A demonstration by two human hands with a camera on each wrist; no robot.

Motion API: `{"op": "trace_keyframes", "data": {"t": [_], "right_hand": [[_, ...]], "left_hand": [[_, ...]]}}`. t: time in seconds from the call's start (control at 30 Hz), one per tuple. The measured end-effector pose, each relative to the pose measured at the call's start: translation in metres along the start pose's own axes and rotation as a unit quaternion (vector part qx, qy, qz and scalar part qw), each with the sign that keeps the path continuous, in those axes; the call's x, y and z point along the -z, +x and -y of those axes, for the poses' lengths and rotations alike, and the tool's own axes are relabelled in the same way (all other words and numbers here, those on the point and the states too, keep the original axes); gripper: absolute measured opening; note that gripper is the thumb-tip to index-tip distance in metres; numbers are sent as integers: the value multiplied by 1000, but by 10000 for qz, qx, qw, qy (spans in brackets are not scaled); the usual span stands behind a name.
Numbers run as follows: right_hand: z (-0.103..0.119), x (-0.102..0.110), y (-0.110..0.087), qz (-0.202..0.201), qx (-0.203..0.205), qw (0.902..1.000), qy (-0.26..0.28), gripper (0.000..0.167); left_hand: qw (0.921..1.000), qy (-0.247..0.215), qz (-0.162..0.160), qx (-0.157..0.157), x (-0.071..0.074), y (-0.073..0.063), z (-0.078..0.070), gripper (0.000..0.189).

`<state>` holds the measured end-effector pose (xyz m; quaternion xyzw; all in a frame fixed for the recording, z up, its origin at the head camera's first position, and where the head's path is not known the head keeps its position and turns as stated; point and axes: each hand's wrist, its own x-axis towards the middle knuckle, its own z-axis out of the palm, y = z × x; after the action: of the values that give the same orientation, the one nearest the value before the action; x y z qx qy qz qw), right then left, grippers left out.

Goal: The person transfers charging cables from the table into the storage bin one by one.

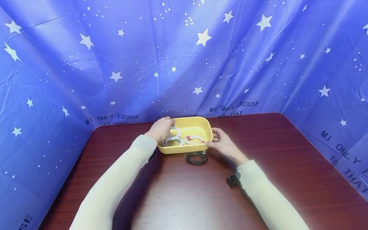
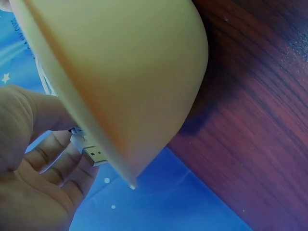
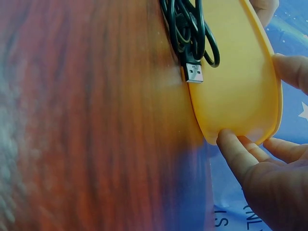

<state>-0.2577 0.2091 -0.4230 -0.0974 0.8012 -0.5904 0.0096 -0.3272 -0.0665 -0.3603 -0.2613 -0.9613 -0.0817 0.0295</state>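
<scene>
A yellow tray (image 1: 198, 123) stands near the table's back edge with coiled cables inside. My left hand (image 1: 161, 129) reaches over its left end. In the left wrist view, thumb and fingers of the left hand (image 2: 41, 159) pinch a white USB cable by its plug (image 2: 94, 153), at the tray's rim. Two pale coils (image 1: 172, 142) lie below that hand. Toward the right inside is a white coiled cable (image 1: 194, 140) with red ends. My right hand (image 1: 225, 145) grips the tray's right end, thumb at the rim and fingers against the outer wall (image 3: 236, 106).
A coiled black USB cable (image 1: 196, 158) lies on the dark red wooden table (image 1: 172, 191), just in front of the tray. Blue curtains (image 1: 178, 64) with white stars hang behind the table and along both sides.
</scene>
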Motion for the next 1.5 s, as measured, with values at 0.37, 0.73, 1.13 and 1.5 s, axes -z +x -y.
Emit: {"op": "trace_keyframes", "data": {"t": [0.37, 0.73, 1.13, 1.5], "right_hand": [[2, -1, -1, 67, -4, 9998, 177, 80], [1, 1, 0, 77, -16, 9997, 223, 81], [0, -1, 1, 28, -33, 9999, 92, 79], [-3, -1, 1, 24, -7, 10000, -16, 80]], "left_hand": [[9996, 54, -259, 14, -9, 9, 9, 24], [9991, 151, -392, 78, -13, 17, 14, 27], [9980, 391, -437, 214, -24, 22, 18, 24], [9956, 898, -259, -36, -28, 27, 20, 30]]}}
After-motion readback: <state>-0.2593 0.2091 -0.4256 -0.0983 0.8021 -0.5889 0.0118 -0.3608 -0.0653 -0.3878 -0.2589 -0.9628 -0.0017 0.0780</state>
